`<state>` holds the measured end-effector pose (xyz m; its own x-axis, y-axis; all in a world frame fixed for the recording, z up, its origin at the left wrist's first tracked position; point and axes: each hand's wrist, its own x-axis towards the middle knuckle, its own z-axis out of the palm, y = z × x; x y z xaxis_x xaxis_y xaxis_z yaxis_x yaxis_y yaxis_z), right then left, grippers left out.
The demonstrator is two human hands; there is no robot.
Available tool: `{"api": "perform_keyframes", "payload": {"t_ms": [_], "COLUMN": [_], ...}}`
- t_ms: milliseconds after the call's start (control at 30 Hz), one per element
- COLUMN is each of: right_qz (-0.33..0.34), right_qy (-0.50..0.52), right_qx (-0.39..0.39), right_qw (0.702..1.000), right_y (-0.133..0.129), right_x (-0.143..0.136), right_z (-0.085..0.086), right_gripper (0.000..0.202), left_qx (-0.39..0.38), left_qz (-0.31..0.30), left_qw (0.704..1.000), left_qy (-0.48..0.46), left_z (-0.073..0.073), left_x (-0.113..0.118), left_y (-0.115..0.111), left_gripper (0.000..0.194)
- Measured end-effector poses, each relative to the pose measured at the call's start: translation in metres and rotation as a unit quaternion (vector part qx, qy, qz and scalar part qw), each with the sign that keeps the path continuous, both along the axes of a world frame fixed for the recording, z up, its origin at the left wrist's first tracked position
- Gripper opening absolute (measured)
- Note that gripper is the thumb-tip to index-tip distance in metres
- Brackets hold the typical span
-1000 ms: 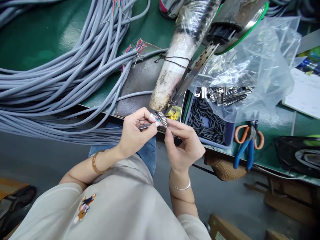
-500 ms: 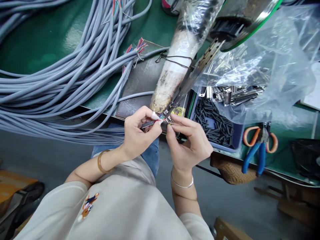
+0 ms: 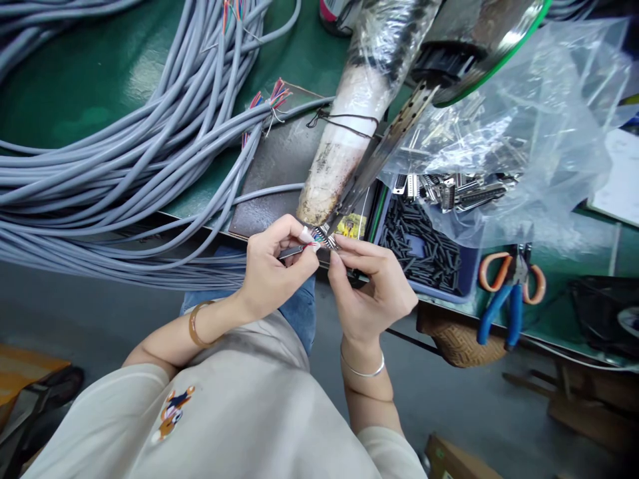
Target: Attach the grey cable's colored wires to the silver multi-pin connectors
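Left hand [image 3: 272, 273]: grip closed, a grey cable end [image 3: 292, 251] pinched between thumb and forefinger; white coverings worn on both fingertips. Coloured wires [image 3: 314, 243], red among them, seen at the fingertips. Right hand [image 3: 374, 293]: grip closed, one metal connector [image 3: 327, 239] pinched by thumb and fingers. Connector held between the two hands, at the counter [image 3: 64, 100] edge, just beside the lower ends of a white plastic-wrapped bar [image 3: 339, 143] and a perforated metal barrel [image 3: 399, 126]; whether the barrel is touched cannot be told. To the left, grey cables [image 3: 100, 173] heaped, some with coloured ends bared. To the right, black sleeves [image 3: 419, 259] contained in a blue tray [image 3: 472, 279]; loose connectors [image 3: 459, 193] seen at the mouth of a clear bag [image 3: 564, 133]; blue-handled pliers [image 3: 499, 313] and orange handles [image 3: 492, 271] placed beside the tray.
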<state>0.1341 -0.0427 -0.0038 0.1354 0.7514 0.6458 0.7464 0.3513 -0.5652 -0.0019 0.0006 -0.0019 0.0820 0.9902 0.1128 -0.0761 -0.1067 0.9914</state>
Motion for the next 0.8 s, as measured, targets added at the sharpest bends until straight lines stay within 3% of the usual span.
{"api": "perform_keyframes", "payload": {"t_ms": [400,533,633,733,800], "right_qz": [-0.015,-0.013,-0.021,-0.070,-0.129], "right_qy": [-0.013,-0.007,0.059,0.105,0.063], "right_qx": [0.004,0.013,0.001,0.077,0.087], "right_qw": [1.000,1.000,0.998,0.989,0.986], "right_y": [0.004,0.002,-0.002,-0.009,-0.011], "right_x": [-0.002,-0.004,-0.002,0.009,0.017], "right_z": [0.007,0.005,0.002,0.004,0.009], "right_gripper": [0.020,0.018,0.013,0.006,0.008], "left_qx": [0.071,0.029,-0.015,-0.029,-0.018], "left_qz": [0.014,0.009,-0.016,-0.035,-0.046], "left_qw": [0.997,0.999,1.000,0.999,0.999], "left_qy": [0.017,0.013,0.010,0.011,0.010], "left_z": [-0.001,0.004,0.006,0.004,0.001], "left_x": [0.002,0.001,0.000,-0.001,-0.003], "left_y": [0.002,0.004,0.003,-0.001,-0.005], "left_gripper": [0.014,0.014,0.013,0.013,0.013]}}
